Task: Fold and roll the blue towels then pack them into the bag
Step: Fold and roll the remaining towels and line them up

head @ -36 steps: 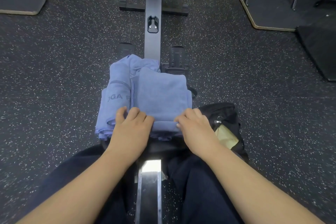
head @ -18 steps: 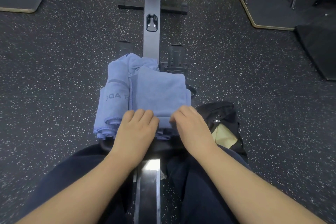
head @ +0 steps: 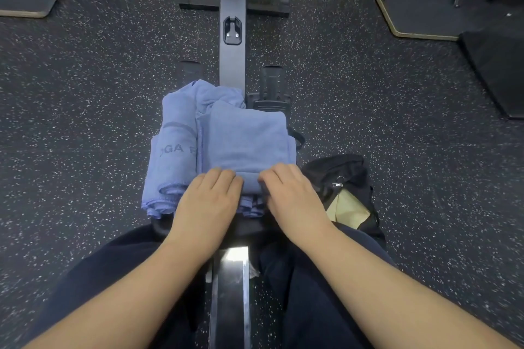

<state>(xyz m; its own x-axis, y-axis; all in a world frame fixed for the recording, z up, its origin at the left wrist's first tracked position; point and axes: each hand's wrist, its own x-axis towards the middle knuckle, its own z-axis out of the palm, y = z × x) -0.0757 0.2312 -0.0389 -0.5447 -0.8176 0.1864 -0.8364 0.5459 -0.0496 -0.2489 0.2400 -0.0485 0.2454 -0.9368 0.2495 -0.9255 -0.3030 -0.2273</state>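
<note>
Soft blue towel (head: 243, 136) (folded square) curls under left hand (head: 207, 201) and right hand (head: 292, 198).

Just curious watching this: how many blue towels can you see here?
2, perhaps more hidden: a rolled towel with lettering lies left; a folded towel lies beside it, both hands starting to roll its near edge.

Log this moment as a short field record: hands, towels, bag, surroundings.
left hand: left hand fingers curled over the near edge of the folded towel
right hand: right hand curled on the same edge, beside the left
folded towel: blue, flat, near end starting to roll
printed towel: printed towel, blue with grey lettering, lying left of the folded one and touching it
bag: black bag on the floor to the person's right, open, something pale inside
support: rowing machine rail running away from the person
floor: speckled floor, dark
</note>
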